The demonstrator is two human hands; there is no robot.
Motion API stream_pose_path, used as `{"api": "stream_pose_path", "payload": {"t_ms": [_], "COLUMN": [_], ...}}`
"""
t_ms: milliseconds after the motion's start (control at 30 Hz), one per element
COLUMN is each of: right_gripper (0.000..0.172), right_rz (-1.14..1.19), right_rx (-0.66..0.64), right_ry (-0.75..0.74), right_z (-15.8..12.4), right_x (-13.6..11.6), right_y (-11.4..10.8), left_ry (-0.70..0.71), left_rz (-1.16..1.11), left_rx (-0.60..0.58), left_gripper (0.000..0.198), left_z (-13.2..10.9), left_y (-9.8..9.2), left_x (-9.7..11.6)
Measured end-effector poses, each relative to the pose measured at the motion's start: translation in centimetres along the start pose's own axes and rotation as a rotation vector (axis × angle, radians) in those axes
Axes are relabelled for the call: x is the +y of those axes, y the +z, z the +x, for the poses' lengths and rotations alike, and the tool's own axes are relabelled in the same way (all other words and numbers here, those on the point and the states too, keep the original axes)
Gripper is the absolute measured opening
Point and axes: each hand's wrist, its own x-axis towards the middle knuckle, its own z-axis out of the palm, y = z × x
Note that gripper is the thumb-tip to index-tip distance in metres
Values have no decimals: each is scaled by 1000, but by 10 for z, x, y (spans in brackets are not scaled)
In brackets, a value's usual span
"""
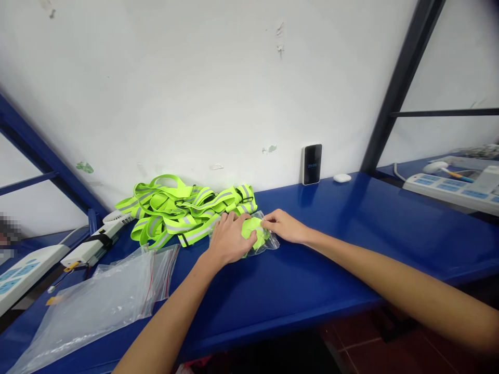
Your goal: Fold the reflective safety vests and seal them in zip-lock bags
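A small clear plastic bag (268,240) with a folded neon-yellow reflective strap (252,227) inside lies on the blue bench (335,249). My left hand (230,240) presses down on the bag and the strap, fingers curled over them. My right hand (284,225) pinches the bag's edge from the right. Just behind the hands is a tangled pile of neon-yellow reflective straps (183,210).
A stack of clear zip bags (105,296) lies at the left front. A white power strip (23,270) and a white tool (93,244) sit at far left. A phone (312,164) leans on the wall beside a small white case (342,177). Another power strip (452,189) sits at right.
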Motion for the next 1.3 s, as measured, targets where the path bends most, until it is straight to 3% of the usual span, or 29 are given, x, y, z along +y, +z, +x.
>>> {"api": "stream_pose_path", "payload": {"t_ms": [133,267,400,533,700,833,1000,1167,1300], "right_gripper": [24,18,21,25,25,19,14,14,10], "right_rz": [66,130,125,73,169,523,858,922,747], "right_rx": [-125,-95,-17,90,172,113,30,-164,-97], "right_ry": [87,170,117,42,6,88,205,299,325], "right_z": [7,16,13,7,6,6,3,1,2], "right_x": [-1,3,6,3,-3,-7,-11,-7,-7], "right_y": [-10,-15,-10,-4,-2,3,5,4,9], "left_ry": [-9,-31,-101,-144,-78,-86,-258,-235,-272], "left_rz": [-4,-60,-234,-377,-399,-394,-527,-745,-755], "left_rx": [-80,-244,-342,-321,-265,-356,-252,-373,-357], "left_gripper": [54,61,68,71,57,56,58,48,31], "left_z": [-1,0,4,12,24,40,47,38,34], "left_y": [3,-5,-13,-17,-27,-32,-12,2,-2], "left_x": [3,5,2,-6,-12,-14,-17,-17,-14]}}
